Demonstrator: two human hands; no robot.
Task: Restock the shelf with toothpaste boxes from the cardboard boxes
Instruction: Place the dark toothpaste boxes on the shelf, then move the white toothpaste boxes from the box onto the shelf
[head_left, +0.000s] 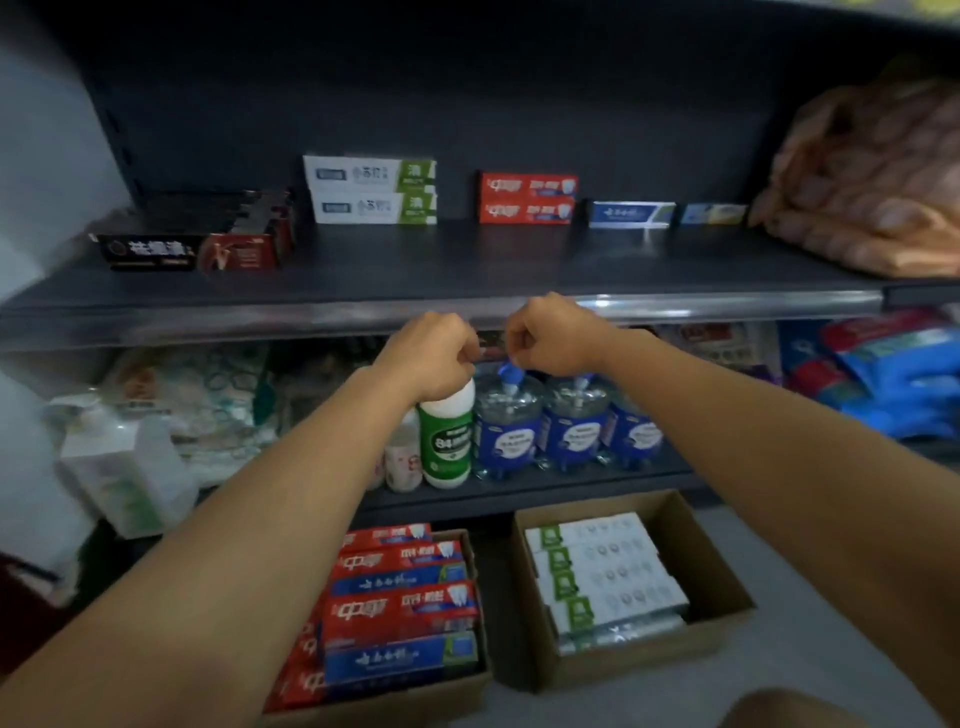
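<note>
My left hand (431, 353) and my right hand (550, 338) are held out side by side in front of the shelf's front edge (311, 317), fingers curled, with nothing in them. On the dark shelf stand two white-green toothpaste boxes (371, 191), two red ones (527, 199), a blue one (631, 214), a small pale-blue one (712, 213) and black-red ones (192, 244). On the floor, one cardboard box (470, 691) holds red and blue toothpaste boxes (400, 608). The other cardboard box (691, 530) holds white-green toothpaste boxes (602, 577).
A pink bundle (872, 176) fills the shelf's right end. On the lower shelf are a green-labelled white bottle (448, 441), blue-labelled clear bottles (566, 426), white packs (124, 467) at left and blue packets (893, 374) at right.
</note>
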